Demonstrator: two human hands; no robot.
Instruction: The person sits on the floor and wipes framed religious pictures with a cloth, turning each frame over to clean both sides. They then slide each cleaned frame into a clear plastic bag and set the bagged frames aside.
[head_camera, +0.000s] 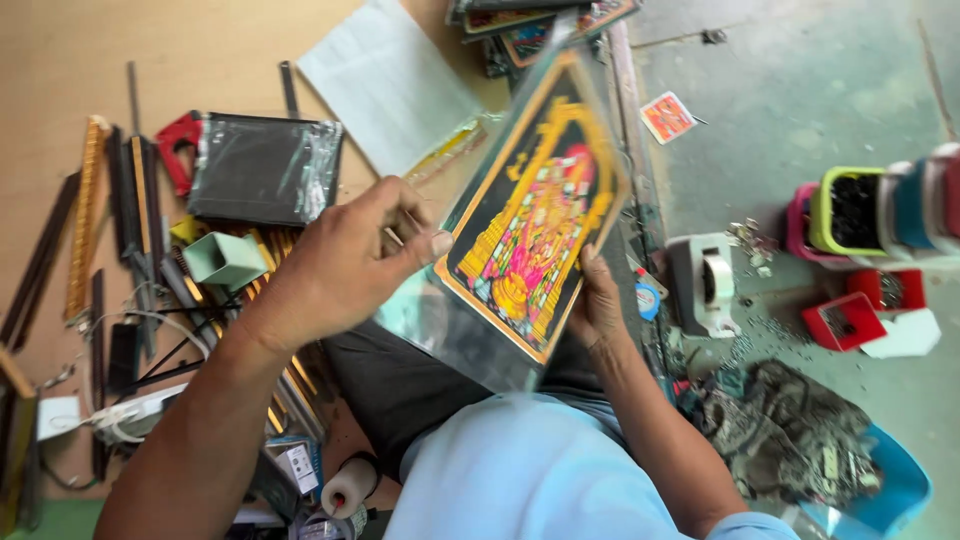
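Between my hands I hold up a black picture (530, 215) with a gold border and a bright yellow, pink and red figure on it, inside a clear plastic sleeve (430, 320). My left hand (345, 260) pinches the picture's left edge, thumb on top. My right hand (597, 300) supports the lower right edge from underneath. The picture is tilted above my lap, blurred by motion.
Left of me lie several dark and gold frame strips (135, 190), a black frame wrapped in plastic (262, 168), a small green box (225, 258) and a white sheet (385, 80). Right on the grey floor stand a white tape dispenser (705, 283), coloured bins (850, 210) and red trays (845, 320).
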